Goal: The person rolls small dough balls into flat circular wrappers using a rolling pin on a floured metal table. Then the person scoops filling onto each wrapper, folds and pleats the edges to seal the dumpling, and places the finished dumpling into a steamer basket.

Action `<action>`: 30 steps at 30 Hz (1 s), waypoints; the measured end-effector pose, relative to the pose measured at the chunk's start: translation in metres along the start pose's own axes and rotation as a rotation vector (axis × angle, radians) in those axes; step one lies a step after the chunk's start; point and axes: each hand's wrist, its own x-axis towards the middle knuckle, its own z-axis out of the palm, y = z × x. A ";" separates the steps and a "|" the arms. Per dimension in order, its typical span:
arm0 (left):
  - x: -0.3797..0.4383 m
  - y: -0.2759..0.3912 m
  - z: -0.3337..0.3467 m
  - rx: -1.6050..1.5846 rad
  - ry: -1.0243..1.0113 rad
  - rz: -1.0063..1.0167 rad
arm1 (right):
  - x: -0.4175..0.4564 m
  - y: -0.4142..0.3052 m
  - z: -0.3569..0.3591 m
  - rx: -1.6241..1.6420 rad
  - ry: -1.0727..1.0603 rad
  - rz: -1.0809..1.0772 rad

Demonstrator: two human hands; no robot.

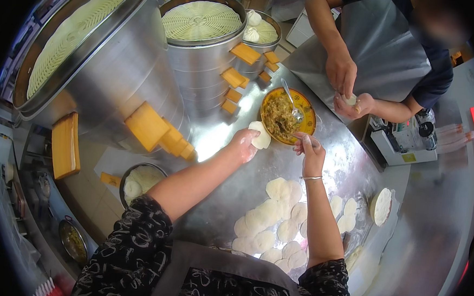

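My left hand [245, 143] holds a round dough wrapper [260, 135] at the lower left rim of a yellow bowl [312, 119]. Inside the bowl is a chopped, brownish-green filling [279, 112]. My right hand [311, 148] grips the handle of a utensil [301, 136] at the bowl's lower rim; its far end is hidden in the filling. A metal spoon [292, 95] also rests in the bowl, its handle over the far rim. Many flat dough wrappers [266, 213] lie overlapping on the steel table [212, 211], partly behind my right forearm.
Tall steel steamers [201, 72] with wooden handles [144, 126] and woven liners [202, 20] stand at left. Two pleated buns [252, 26] sit in the far steamer. Across the table a co-worker's hands [348, 100] hold dough. A white box [408, 146] stands at right.
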 end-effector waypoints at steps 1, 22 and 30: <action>0.000 0.000 -0.003 0.008 -0.018 0.007 | 0.002 0.002 -0.001 0.084 0.015 0.043; -0.023 0.010 0.054 0.085 -0.271 0.106 | -0.068 -0.048 0.004 -0.543 0.018 -0.681; -0.024 0.016 0.062 0.150 -0.364 0.069 | -0.050 -0.061 0.002 -0.425 0.015 -0.583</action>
